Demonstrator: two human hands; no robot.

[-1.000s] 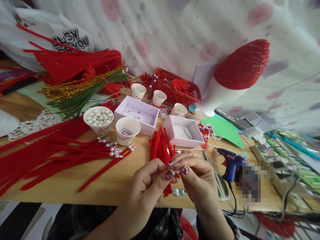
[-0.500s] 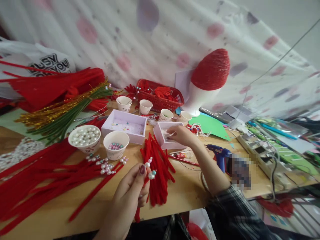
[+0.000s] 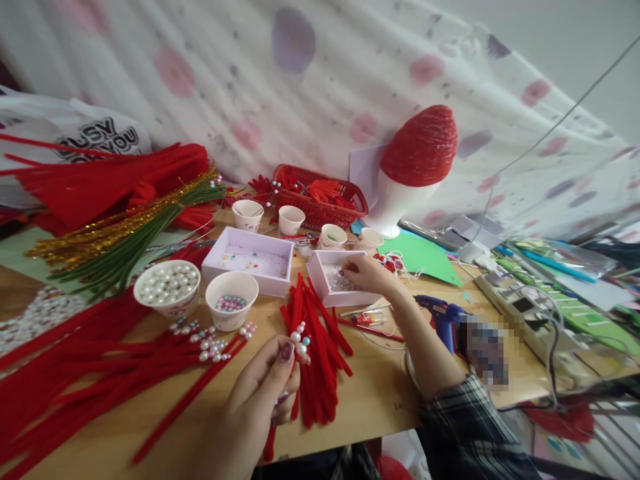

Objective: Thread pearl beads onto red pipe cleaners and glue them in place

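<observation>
My left hand (image 3: 263, 383) is closed around a red pipe cleaner (image 3: 269, 443), near the table's front edge. White and pale blue pearl beads (image 3: 299, 338) stick up from its tip above the thumb. Over a small lilac box (image 3: 345, 299) my right hand (image 3: 364, 275) reaches in, fingers pinched at the tiny clear beads (image 3: 332, 272) inside. What those fingertips hold, if anything, is too small to see. A bundle of red pipe cleaners (image 3: 323, 380) lies between the hands. More beaded stems (image 3: 213, 348) rest to the left.
Paper cups of white pearls (image 3: 169, 310) and coloured beads (image 3: 233, 321) stand at left, beside a larger lilac box (image 3: 235, 277). A red basket (image 3: 320, 217) and a red-wrapped head form (image 3: 420, 147) are behind. A blue glue gun (image 3: 445, 313) and power strip (image 3: 520, 333) lie right.
My right hand has shifted slightly within the small box, its fingers drawing closer together and uncovering more beads. My left hand keeps its hold; the view has tilted a little.
</observation>
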